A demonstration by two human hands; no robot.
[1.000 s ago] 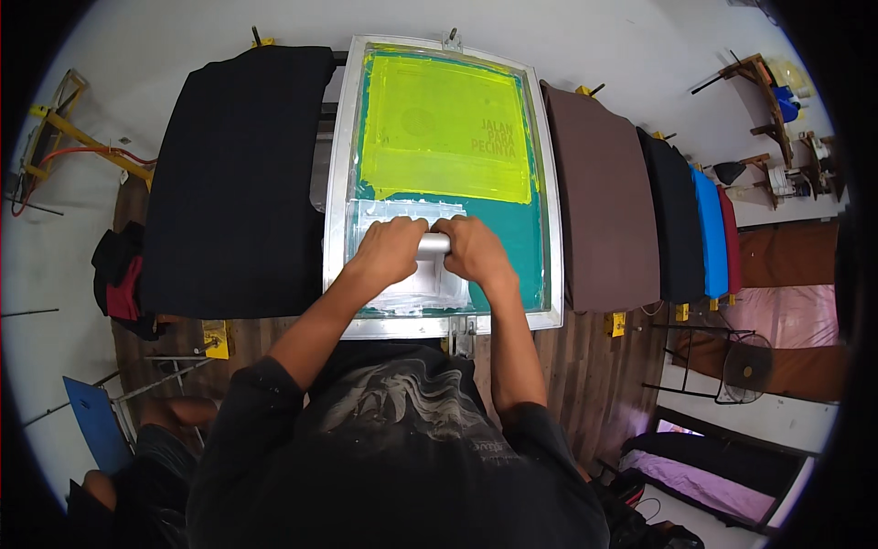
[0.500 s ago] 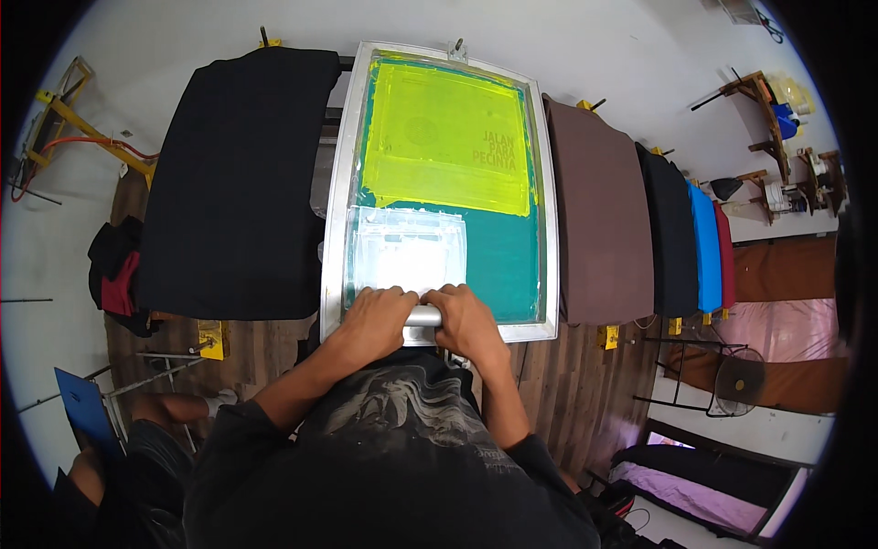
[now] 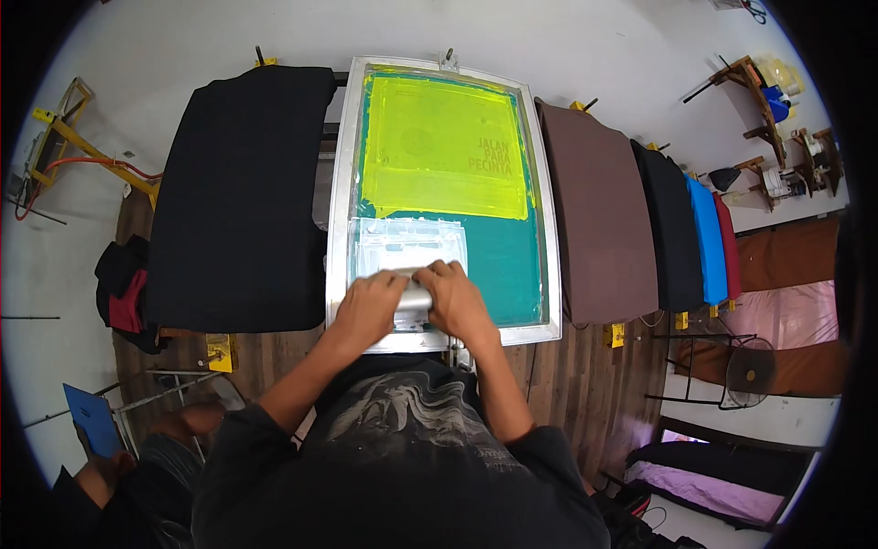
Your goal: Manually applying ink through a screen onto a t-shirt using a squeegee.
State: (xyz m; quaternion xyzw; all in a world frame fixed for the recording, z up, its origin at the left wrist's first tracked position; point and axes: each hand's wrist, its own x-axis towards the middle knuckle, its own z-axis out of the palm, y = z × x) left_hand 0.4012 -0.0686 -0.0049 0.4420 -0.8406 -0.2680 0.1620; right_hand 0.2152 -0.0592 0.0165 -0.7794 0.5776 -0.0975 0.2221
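black T-shirt (image 3: pixel 393 499) | short sleeves (image 3: pixel 245 453) | wavy grey print (image 3: pixel 416 416) | bare hands (image 3: pixel 366 309)

Silver squeegee (image 3: pixel 414 296) crosswise over white patch (image 3: pixel 412 243); silver-framed green screen (image 3: pixel 505 265) lying flat, yellow area (image 3: pixel 434 119) across far half.

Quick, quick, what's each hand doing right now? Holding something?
Left hand: closed, holding the silver squeegee.
Right hand: closed, holding the same squeegee.

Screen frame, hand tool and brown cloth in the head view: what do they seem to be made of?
Screen frame: metal, likely aluminium, by its silvery-grey sheen.
Hand tool: its smooth, silvery bar looks metallic, though coated plastic is possible.
Brown cloth: matte fabric, by its draped edges and lack of gloss; fibre unclear.
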